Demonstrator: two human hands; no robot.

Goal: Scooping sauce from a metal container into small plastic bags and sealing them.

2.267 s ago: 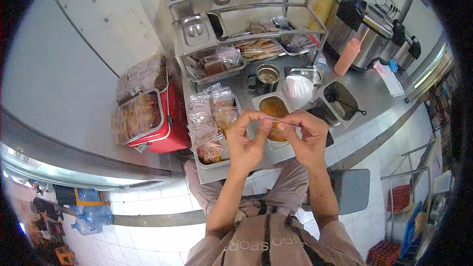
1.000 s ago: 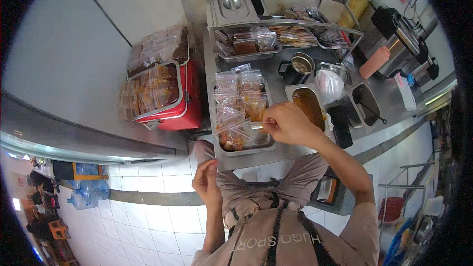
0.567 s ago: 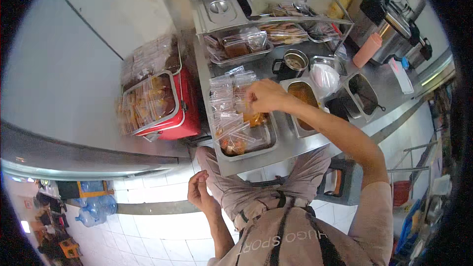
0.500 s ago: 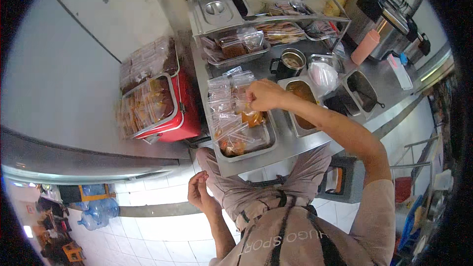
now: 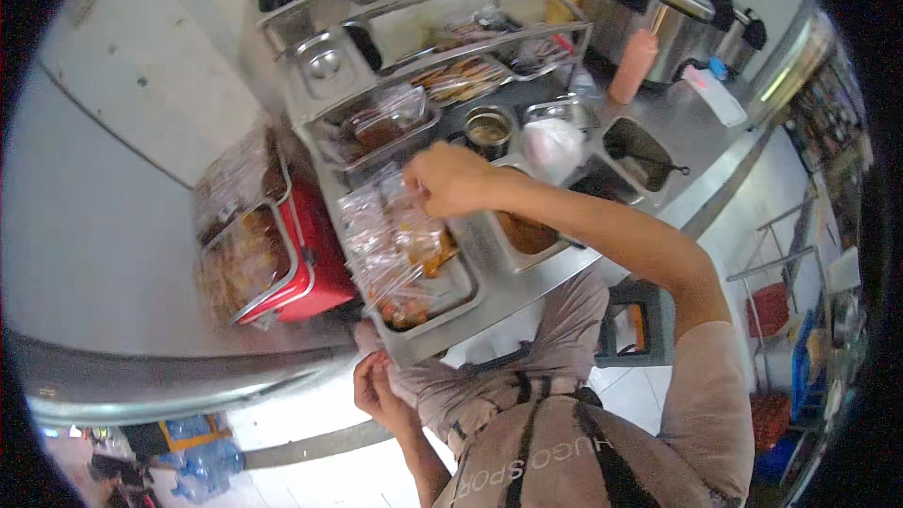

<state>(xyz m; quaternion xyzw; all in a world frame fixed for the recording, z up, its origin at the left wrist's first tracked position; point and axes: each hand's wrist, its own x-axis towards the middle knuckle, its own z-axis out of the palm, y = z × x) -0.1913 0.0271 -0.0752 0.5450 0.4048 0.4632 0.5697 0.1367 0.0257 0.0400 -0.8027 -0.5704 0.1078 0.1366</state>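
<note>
My right hand (image 5: 450, 181) reaches over a metal tray (image 5: 461, 306) near the left end of the steel counter. Its fingers are pinched at the top of a clear zip bag, though the hand hides most of the grip. Rows of small zip bags (image 5: 381, 235) overlap in this tray, some with orange filling. An orange-filled bag (image 5: 435, 252) lies just below my wrist. My left hand (image 5: 381, 390) hangs low beside my left knee, off the counter, its fingers curled together with nothing visible in them.
A red cooler box (image 5: 320, 254) stands to the left, topped with trays of filled bags. A pan of brown sauce (image 5: 529, 233), a metal mug (image 5: 489, 132), a white plastic bag (image 5: 553, 149) and a pink bottle (image 5: 634, 66) stand along the counter. A steel rack (image 5: 442, 52) rises behind.
The view has turned, so the counter sits further left and tilted. My right hand stays over the bag tray with fingers pinched. My left hand remains low, its fingers drawn closer together.
</note>
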